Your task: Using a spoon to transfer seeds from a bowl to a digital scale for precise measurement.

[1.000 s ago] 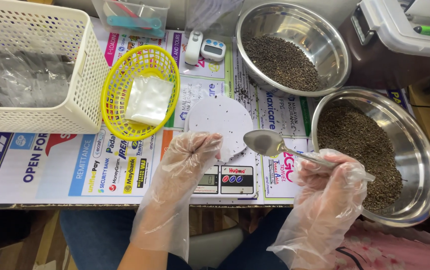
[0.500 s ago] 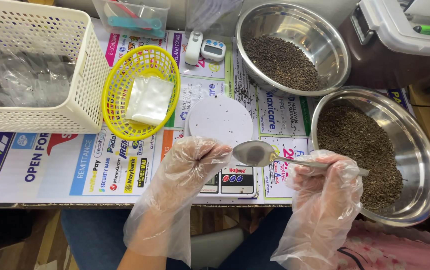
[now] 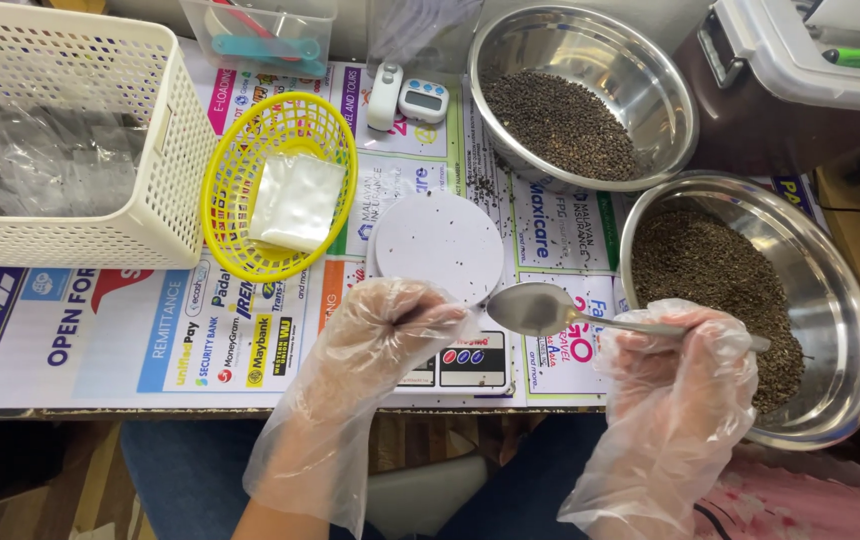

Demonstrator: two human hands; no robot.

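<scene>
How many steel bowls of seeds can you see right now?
2. One round steel bowl of dark seeds sits at the top centre; a second steel bowl of dark seeds sits on the right, beside the right hand holding a metal spoon. None seem hidden.

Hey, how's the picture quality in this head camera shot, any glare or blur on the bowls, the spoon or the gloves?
Head view: sharp and evenly lit; bright glare on the rims of the far bowl and near bowl; the spoon in the right hand shows a soft sheen; the clear glove on the left hand hazes the fingers; edges bend slightly.
</scene>
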